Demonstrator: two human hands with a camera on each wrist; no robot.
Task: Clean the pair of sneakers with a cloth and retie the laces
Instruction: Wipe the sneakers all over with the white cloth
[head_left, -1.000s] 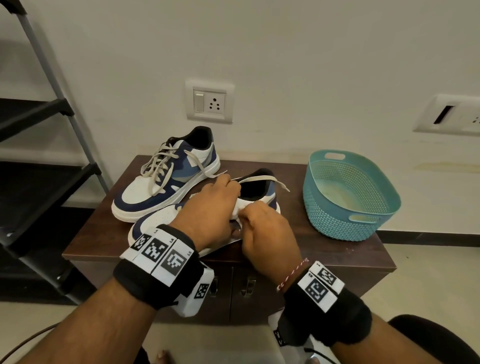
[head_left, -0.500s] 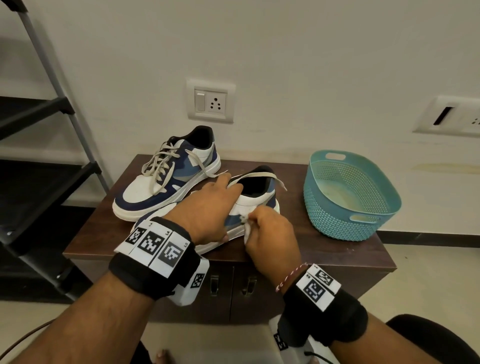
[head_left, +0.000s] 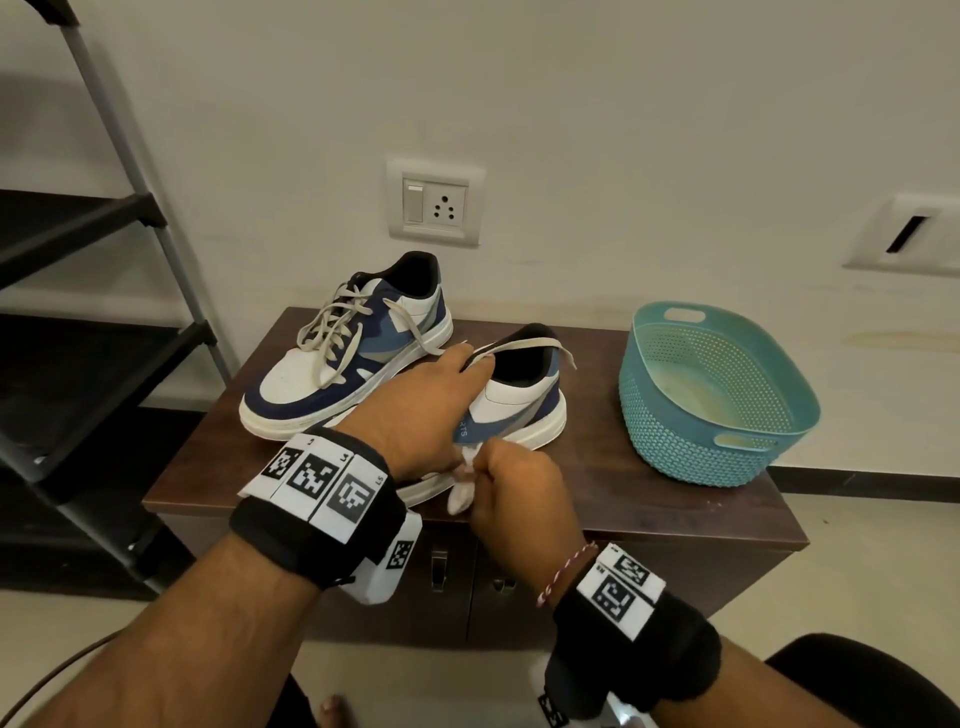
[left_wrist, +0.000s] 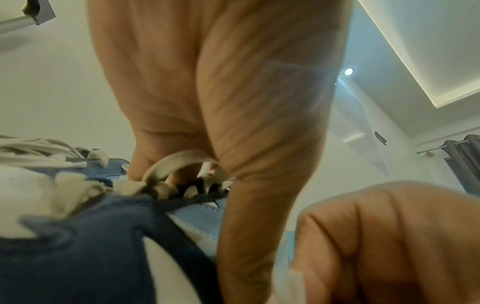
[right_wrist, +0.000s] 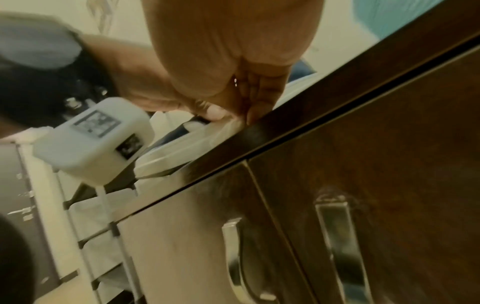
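Two white-and-blue sneakers stand on a dark wooden cabinet (head_left: 649, 478). The far sneaker (head_left: 343, 358) lies at the back left with loose grey laces. My left hand (head_left: 431, 395) lies over the top of the near sneaker (head_left: 514, 405) and grips it, fingers at the laces (left_wrist: 176, 162) and thumb down its side. My right hand (head_left: 514, 483) pinches a small white cloth (head_left: 462, 488) against the near sneaker's lower side, close to the cabinet's front edge. The near sneaker's toe is hidden under my left wrist.
A teal perforated basket (head_left: 711, 395) sits on the cabinet's right part. A black shelf rack (head_left: 78, 338) stands to the left. A wall socket (head_left: 435, 202) is behind the shoes. Metal door handles (right_wrist: 337, 236) are on the cabinet front below.
My right hand with the cloth has slid down the near sneaker's side toward me, uncovering its blue side panel. My left hand has stayed on the shoe.
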